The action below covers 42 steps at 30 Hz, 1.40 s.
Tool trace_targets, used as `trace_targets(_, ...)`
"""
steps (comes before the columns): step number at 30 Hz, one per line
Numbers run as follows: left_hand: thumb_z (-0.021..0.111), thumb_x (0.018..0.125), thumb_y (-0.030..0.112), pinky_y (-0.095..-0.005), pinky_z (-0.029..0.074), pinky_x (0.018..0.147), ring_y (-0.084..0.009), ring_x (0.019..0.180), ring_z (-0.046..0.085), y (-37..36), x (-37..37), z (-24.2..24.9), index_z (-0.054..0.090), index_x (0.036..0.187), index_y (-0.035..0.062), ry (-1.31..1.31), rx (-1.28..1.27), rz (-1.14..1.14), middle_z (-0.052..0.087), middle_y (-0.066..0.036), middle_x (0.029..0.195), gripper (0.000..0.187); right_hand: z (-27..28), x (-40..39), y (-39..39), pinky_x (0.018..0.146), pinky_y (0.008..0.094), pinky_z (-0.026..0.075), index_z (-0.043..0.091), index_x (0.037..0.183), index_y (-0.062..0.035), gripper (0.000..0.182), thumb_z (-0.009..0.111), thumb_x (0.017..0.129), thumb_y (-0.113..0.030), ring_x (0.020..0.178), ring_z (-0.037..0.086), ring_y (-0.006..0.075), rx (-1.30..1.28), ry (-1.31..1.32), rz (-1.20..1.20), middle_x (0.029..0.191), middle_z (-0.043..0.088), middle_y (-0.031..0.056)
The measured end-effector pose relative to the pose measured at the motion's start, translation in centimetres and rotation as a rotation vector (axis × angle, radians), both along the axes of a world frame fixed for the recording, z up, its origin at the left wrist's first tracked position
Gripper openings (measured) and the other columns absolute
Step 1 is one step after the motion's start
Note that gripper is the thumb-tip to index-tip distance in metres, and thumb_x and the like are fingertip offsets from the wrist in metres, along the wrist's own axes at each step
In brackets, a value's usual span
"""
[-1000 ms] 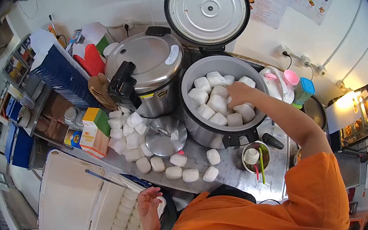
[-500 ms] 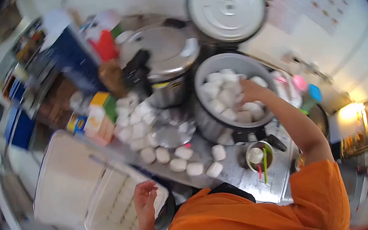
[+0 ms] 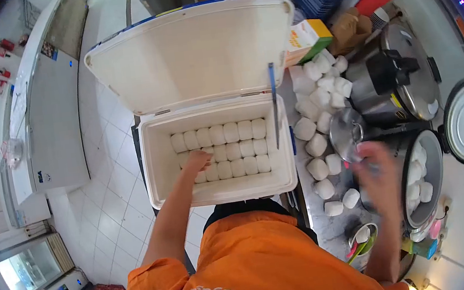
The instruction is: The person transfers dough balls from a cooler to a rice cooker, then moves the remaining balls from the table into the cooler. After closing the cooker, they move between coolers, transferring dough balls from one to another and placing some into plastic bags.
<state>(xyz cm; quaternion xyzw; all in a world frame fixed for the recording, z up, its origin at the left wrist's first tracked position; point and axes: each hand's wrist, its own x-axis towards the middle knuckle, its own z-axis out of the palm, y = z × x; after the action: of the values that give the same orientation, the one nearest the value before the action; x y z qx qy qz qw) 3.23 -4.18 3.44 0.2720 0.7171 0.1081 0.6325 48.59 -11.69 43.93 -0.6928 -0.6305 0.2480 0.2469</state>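
Observation:
My left hand (image 3: 198, 161) reaches into the white cooler box (image 3: 160, 197), over the left part of the rows of white rounded blocks (image 3: 233, 151). Its fingers are bunched downward, and whatever they grip is hidden. Blurred by motion, my right hand (image 3: 374, 165) is above the counter, beside the metal lid (image 3: 346, 132) and left of the big grey pot (image 3: 437, 189). Its fingers look apart, with nothing visible between them. More white blocks (image 3: 418, 171) fill the pot, and loose white blocks (image 3: 317, 145) lie on the counter.
The box's raised lid (image 3: 192, 57) stands behind it. A blue-handled tool (image 3: 275, 105) hangs at its right rim. A pressure cooker (image 3: 376, 89) and a small pot (image 3: 364, 230) with coloured utensils stand on the counter. A chest freezer (image 3: 54, 114) is at the left.
My view has turned left to face the cooler box. My right hand has come out of the pot over the counter. My left hand has moved from beside the box's rim down into it.

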Motion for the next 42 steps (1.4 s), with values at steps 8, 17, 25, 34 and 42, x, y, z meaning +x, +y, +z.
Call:
trace_targets(8,0.07,0.094,0.023,-0.0365,0.049,0.063,-0.0253,0.082,0.061,5.8,6.6,-7.9,0.06,0.116,0.0059,-0.73,0.014,1.288,0.064,-0.017,0.106,0.03,-34.9,-23.5,9.9,0.09,0.0442,0.056,0.055,0.13,-0.0043,0.048,0.074,0.094,-0.03,0.1,0.067,0.0285,-0.993,1.238,-0.547,0.117,0.066,0.0146)
trace_targets(17,0.078,0.091,0.045,-0.0365,0.053,0.068,-0.0215,0.091,0.064,5.3,5.6,-5.8,0.064,0.119,0.0062,-0.442,-0.375,0.769,0.068,-0.012,0.113,0.05,-46.6,-28.8,14.8,0.091,0.0544,0.055,0.06,0.123,-0.0086,0.05,0.078,0.091,-0.042,0.1,0.067,0.0357,-0.771,1.495,-1.18,0.118,0.066,0.0135)
trace_targets(25,0.083,0.081,0.054,-0.0456,0.04,0.089,-0.0213,0.108,0.048,-1.6,2.9,-0.6,0.061,0.131,0.0063,-0.38,-0.274,0.645,0.059,-0.008,0.126,0.073,-38.3,-26.8,10.0,0.082,0.0417,0.042,0.061,0.115,-0.0223,0.053,0.084,0.078,-0.052,0.094,0.056,0.02,-0.846,1.271,-0.974,0.105,0.06,0.0007)
trace_targets(34,0.075,0.087,0.057,-0.0488,0.027,0.12,-0.0341,0.148,0.034,4.5,5.5,2.7,0.037,0.156,-0.0008,-0.202,-0.176,0.58,0.038,-0.017,0.162,0.098,-30.9,-23.1,7.8,0.081,0.0392,0.043,0.061,0.117,-0.0212,0.047,0.083,0.082,-0.043,0.093,0.056,0.0188,-0.531,1.428,-0.931,0.106,0.06,0.0007)
trace_targets(42,0.071,0.093,0.052,-0.0546,0.032,0.118,-0.0307,0.145,0.038,5.2,6.3,0.2,0.04,0.156,0.0039,-0.257,-0.13,0.349,0.042,-0.011,0.16,0.085,-13.5,-12.4,-0.2,0.095,0.046,0.056,0.057,0.133,-0.0115,0.042,0.071,0.094,-0.013,0.117,0.064,0.0252,-0.123,1.681,-0.575,0.126,0.065,0.0105)
